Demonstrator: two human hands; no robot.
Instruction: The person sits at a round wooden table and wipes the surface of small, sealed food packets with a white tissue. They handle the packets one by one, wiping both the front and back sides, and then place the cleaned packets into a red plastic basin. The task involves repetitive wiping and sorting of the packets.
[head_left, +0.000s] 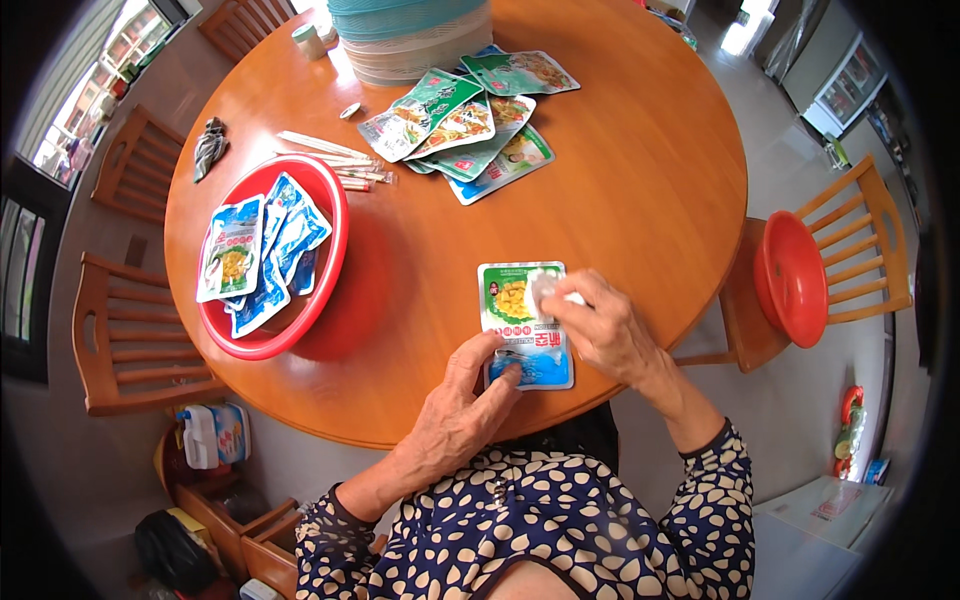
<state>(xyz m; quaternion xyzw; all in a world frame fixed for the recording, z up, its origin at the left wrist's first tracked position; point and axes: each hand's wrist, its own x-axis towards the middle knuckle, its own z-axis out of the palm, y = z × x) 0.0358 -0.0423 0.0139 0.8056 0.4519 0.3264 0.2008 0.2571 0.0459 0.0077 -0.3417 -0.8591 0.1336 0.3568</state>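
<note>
A round brown wooden worktop [640,190] takes up most of the view, with a wooden chair [145,335] standing off its left edge and another wooden chair [868,240] off its right edge. Near the left edge of the worktop sits a big red basin [340,225] with several blue-and-white packets [290,235] heaped in it; a second red basin [792,280] stands on the chair at the right. A turquoise-and-cream round container [410,45] stands at the far edge of the worktop, and a loose, overlapping pile of mostly green packets [440,110] lies just on the near side of it. Close to the near edge, a single green, white and blue packet [535,368] lies flat with its picture side up. The left hand [462,405] is loosely spread, its fingertips resting on the lower left part of that packet without gripping it. The right hand [612,332] is closed, pinching a white wad [540,290] against the packet's upper right part. Wrapped chopsticks [330,150] lie between the basin and the pile, a crumpled dark cloth [210,148] lies near the far left edge, a small jar [308,40] stands beside the container, and a little white cap [350,110] lies near the pile.
</note>
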